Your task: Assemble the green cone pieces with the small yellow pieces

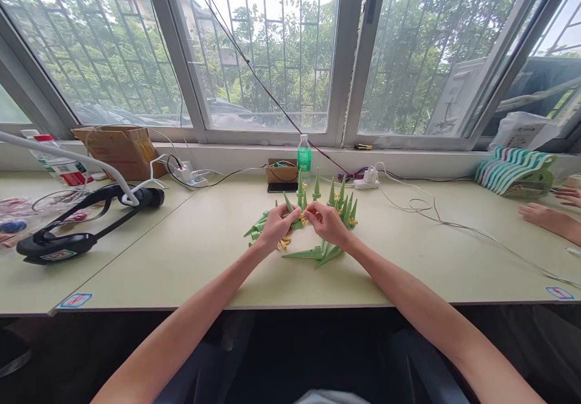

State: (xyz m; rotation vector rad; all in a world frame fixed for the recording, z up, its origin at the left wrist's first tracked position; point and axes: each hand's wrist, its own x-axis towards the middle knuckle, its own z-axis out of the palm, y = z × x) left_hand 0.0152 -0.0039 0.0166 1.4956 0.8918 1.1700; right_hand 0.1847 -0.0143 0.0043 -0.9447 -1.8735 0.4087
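My left hand [276, 225] is closed around a green plastic watering spike [287, 202], whose pointed end sticks up past the fingers. Fingertips together, my right hand [327, 222] meets the left one at the spike; whatever it pinches is too small and hidden to name. Around both hands are several more green spikes, some upright like this one [316, 187], others lying flat like this one [301, 254] at the front. Small yellow valve-like pieces [284, 244] lie in a loose pile beside my left hand, and others sit on some standing spikes.
Behind the spikes stand a green-labelled bottle [304, 155], a small cardboard box [282, 170] and a dark phone [282, 187]. A black headset [91, 222] is at left. White cables [426, 208], green hangers [515, 172] and another person's hand [544, 218] are at right.
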